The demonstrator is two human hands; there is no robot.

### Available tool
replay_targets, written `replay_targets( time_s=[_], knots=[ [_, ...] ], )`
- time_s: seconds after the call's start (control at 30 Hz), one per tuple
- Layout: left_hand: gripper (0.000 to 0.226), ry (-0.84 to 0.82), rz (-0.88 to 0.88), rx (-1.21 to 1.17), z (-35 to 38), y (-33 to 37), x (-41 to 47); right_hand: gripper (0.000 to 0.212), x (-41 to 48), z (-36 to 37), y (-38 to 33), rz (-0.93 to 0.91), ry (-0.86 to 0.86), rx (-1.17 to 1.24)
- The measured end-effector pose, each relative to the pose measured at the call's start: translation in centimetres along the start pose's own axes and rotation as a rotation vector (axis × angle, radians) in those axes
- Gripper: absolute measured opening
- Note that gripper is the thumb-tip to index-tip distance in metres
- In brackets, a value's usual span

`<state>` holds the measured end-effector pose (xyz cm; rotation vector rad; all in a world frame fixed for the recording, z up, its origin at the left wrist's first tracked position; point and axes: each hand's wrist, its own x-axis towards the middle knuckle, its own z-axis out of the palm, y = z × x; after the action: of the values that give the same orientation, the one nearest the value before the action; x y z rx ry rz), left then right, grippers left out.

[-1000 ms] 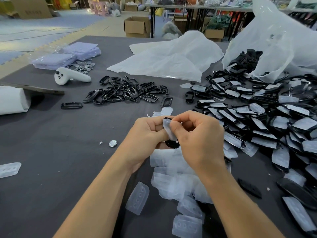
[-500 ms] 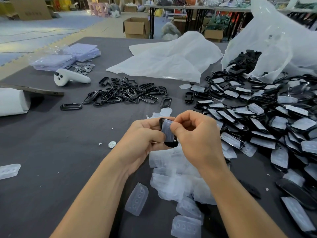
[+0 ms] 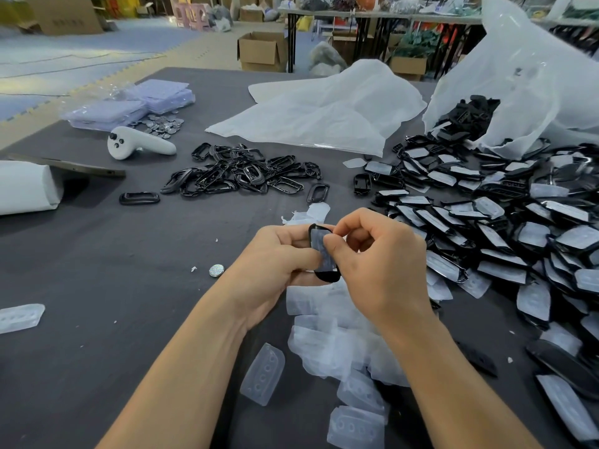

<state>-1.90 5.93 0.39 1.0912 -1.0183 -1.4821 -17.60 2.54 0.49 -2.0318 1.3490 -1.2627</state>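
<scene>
A: Right, near edge first. What lies there?

B: Heap of clear moulded pads on the grey surface, with one stray pad just left of it.

A: And the piece in hand?

B: One black shell, held above that heap at the middle of the view, with a translucent pad lying on its face. The left hand has its fingers curled round the shell and its thumb pressed on the pad. The right hand pinches the pad's upper end between thumb and forefinger.

A: Handling notes?

B: The shell is probably light, stiff and glossy, so likely slippery. Take it by the long edges. The pad looks soft and bendy and should be worked from one end, not the middle.

A: Beyond the hands?

B: One button cell sits near the left wrist. To the right is a large spread of shells with pads. Further off, centre, is a pile of bare black frames.

A: Far row?

B: A white controller, loose cells and clear packets at far left. A flat white bag lies at centre. An open bag at far right spills black parts.
</scene>
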Motion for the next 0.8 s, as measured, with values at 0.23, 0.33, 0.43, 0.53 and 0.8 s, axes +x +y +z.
replay_targets(
  time_s=[0.23, 0.33, 0.43, 0.53, 0.8],
  knots=[
    [0.044, 0.045, 0.039, 0.029, 0.10, -0.04, -0.06, 0.024, -0.15, 0.84, -0.16, 0.062, 0.054, -0.027],
    [0.042, 0.039, 0.032, -0.022, 0.23, 0.04, -0.08, 0.028, -0.18, 0.91, -0.24, 0.054, 0.052, -0.073],
    [0.039, 0.091, 0.021, -0.065, 0.40, 0.07, 0.10, 0.031, -0.12, 0.69, -0.06, 0.087, 0.032, -0.065],
    [0.038, 0.170, 0.023, -0.089, 0.41, 0.06, 0.38, 0.029, -0.07, 0.56, 0.04, 0.151, -0.029, -0.012],
    [0.032, 0.143, 0.004, -0.148, 0.12, 0.52, 0.09, 0.014, 0.13, 0.52, -0.12, 0.262, -0.156, 0.246]
  ],
)
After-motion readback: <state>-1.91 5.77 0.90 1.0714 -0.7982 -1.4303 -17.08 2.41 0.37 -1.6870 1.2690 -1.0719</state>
